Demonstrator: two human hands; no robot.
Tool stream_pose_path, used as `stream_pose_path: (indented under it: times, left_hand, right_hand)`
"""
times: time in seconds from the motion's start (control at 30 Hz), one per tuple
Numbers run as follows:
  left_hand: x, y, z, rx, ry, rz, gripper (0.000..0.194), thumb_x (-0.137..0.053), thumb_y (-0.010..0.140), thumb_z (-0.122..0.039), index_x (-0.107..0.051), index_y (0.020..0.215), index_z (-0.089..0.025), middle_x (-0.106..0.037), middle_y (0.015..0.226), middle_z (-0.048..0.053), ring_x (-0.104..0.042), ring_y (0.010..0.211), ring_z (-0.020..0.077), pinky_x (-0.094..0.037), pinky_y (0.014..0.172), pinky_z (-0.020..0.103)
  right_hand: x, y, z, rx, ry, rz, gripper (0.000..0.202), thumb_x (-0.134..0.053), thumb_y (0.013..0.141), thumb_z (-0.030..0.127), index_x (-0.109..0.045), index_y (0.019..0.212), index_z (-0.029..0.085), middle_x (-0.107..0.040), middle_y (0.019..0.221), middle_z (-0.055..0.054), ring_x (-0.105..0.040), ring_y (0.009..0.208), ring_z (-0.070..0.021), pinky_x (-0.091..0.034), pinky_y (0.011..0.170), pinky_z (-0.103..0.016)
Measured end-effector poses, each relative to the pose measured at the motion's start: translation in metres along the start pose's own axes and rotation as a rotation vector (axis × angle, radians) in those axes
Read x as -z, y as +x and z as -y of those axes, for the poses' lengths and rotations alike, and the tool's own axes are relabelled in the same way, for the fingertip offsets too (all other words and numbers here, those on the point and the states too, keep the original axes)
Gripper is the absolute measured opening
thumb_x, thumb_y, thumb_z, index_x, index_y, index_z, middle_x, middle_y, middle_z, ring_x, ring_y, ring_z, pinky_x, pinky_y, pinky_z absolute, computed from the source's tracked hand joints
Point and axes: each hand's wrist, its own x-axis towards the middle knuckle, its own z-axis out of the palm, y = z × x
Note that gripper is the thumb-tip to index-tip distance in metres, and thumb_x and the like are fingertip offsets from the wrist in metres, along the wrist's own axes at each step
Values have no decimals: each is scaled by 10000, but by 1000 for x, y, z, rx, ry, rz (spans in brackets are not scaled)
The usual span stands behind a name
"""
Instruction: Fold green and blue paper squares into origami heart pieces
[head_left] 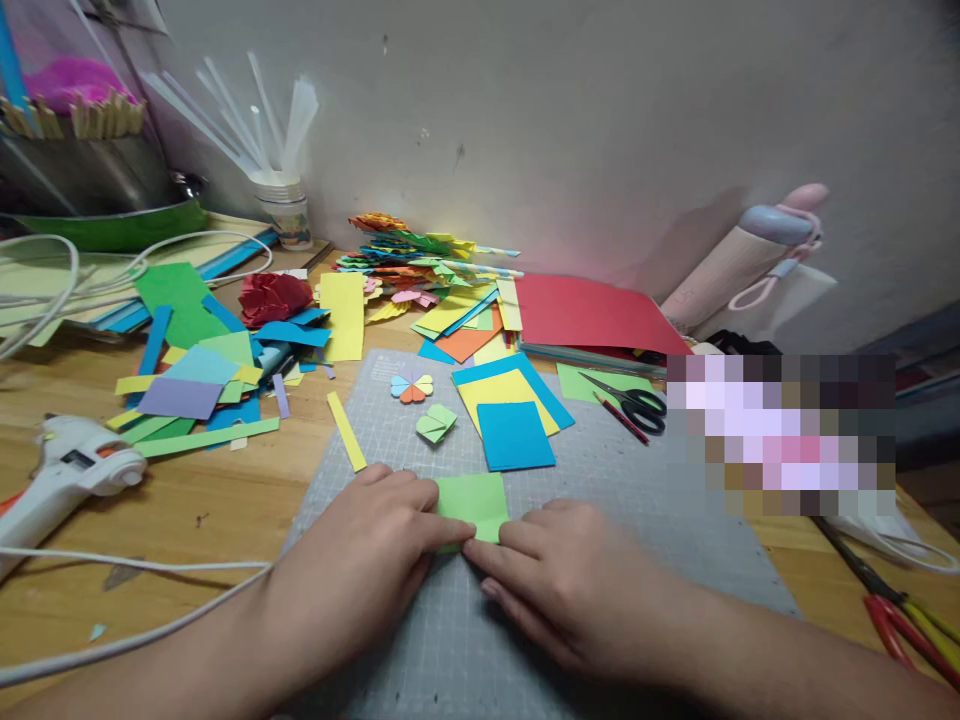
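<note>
A light green sheet of paper lies on the grey cutting mat between my two hands. My left hand bears on its left side, index finger along the near edge and the other fingers curled. From the right, my right hand presses the near edge with its index fingertip, which meets the left one. Both thumbs are mostly hidden below. Just beyond lie a blue paper square, a folded green paper piece and a small multicoloured paper flower. A yellow strip rests left of them.
Scissors and a pencil lie to the right, near a red paper stack. Paper scraps cover the left, beside a glue gun with a white cord. Red-handled pliers are at the right edge.
</note>
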Motion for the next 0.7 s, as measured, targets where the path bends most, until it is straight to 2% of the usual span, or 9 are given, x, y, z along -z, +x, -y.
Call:
stream_pose_path:
  times: [0.23,0.4,0.5,0.6,0.7]
  left_hand:
    - [2,-1,-1,62,-20,-20,349,-517,871,-169,-648,1050,-439,-564,765,-6,-527,777,196,-292,675,322]
    - [3,-1,-2,59,-6,-36,399,-511,856,-141,-637,1061,-459,-550,753,-10,-523,767,193,-289,674,321]
    - [2,-1,-2,52,6,-36,421,-508,848,-127,-631,1070,-462,-549,751,-11,-524,757,191,-292,678,324]
    - [3,-2,-3,48,18,-32,425,-505,847,-117,-631,1075,-452,-550,758,-8,-523,762,194,-298,680,325]
    - [3,-3,-4,41,27,-47,401,-514,848,-120,-645,1058,-436,-548,761,-2,-515,763,197,-303,674,321]
  right_hand:
    - [-4,2,10,-40,41,17,273,-365,927,240,-583,1063,149,-679,765,-53,-574,590,-172,-291,529,-308]
    - [3,-1,19,-298,8,47,288,-376,905,256,-656,969,235,-698,661,-33,-620,522,-200,-227,465,-298]
    - [9,-5,18,-404,-32,97,312,-375,892,248,-682,835,238,-704,631,-48,-639,519,-222,-196,451,-307]
    - [11,-9,14,-435,-34,124,340,-368,890,241,-651,703,223,-706,630,-62,-645,529,-228,-218,455,-314]
    - [12,-9,10,-413,-5,114,303,-395,870,235,-614,663,215,-692,625,-54,-629,526,-216,-260,467,-310]
